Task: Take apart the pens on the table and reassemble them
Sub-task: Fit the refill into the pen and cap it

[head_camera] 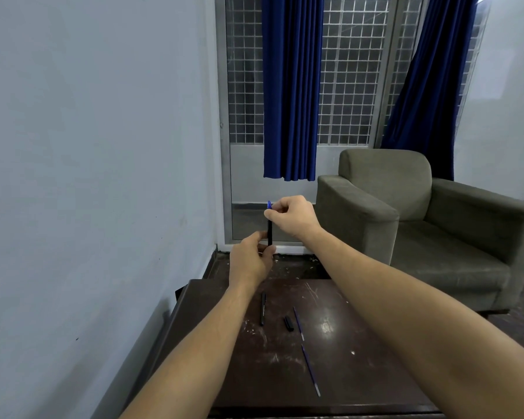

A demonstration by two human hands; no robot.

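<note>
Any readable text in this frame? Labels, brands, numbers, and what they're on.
None legible.
Black pen barrel on the table: a faint pale line of print along it, too small to read.
Pen held between left hand and right hand: no print visible.
Loose refills and small black piece: no markings.

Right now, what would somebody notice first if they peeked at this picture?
Probably the two hands in the middle, held up over the table: the left hand grips the bottom of a black pen and the right hand pinches its blue top. Below them, loose pen parts lie on the dark scratched table.
</note>
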